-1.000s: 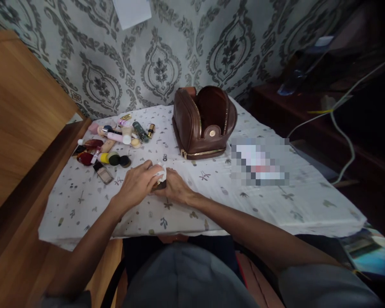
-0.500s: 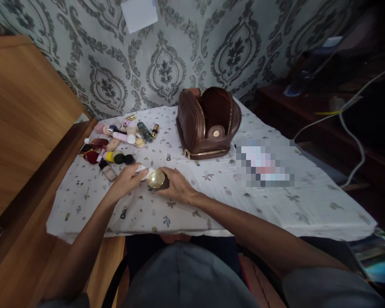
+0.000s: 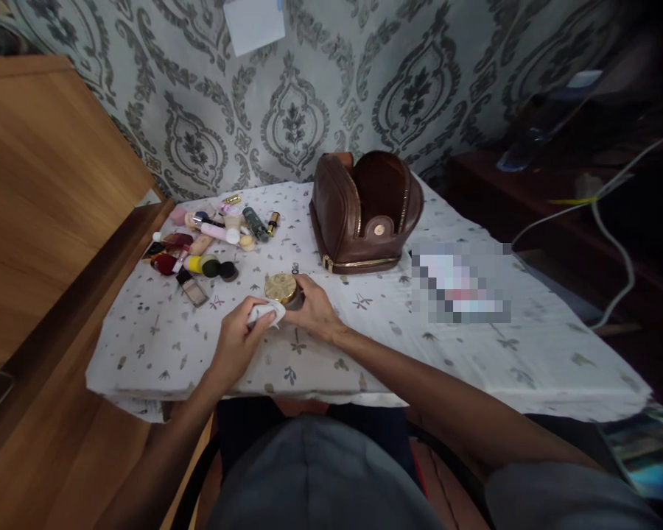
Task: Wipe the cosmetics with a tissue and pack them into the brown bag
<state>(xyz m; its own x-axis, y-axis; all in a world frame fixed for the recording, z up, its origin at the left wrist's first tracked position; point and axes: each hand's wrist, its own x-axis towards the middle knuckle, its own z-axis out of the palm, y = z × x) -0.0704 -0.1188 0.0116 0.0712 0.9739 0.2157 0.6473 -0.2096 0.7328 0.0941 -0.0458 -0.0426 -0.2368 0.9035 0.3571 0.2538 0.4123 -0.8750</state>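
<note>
My right hand [image 3: 314, 308] is closed around a small round jar [image 3: 281, 288] with a patterned gold lid. My left hand [image 3: 239, 331] pinches a crumpled white wipe [image 3: 266, 313] against the near side of the jar. Whether it is tissue or cloth I cannot tell. Both hands are over the front half of the table. Beyond them stands a brown leather cosmetic bag [image 3: 365, 213], its top unzipped and its inside dark. To the left of the bag lies a loose pile of cosmetics [image 3: 210, 235], with a foundation bottle [image 3: 192, 288] at its near edge.
A patterned white cloth [image 3: 398, 361] covers the table. On the right lies a flat, pixelated object [image 3: 458, 283]. A wooden panel [image 3: 55, 147] borders the left side. At the right, a white cable [image 3: 622, 243] hangs near a dark red surface holding a clear bottle [image 3: 530, 140].
The jar has tilted, so its patterned gold top now faces me more. My left hand has moved right and nearer to me, bringing the white wipe to the jar's near side.
</note>
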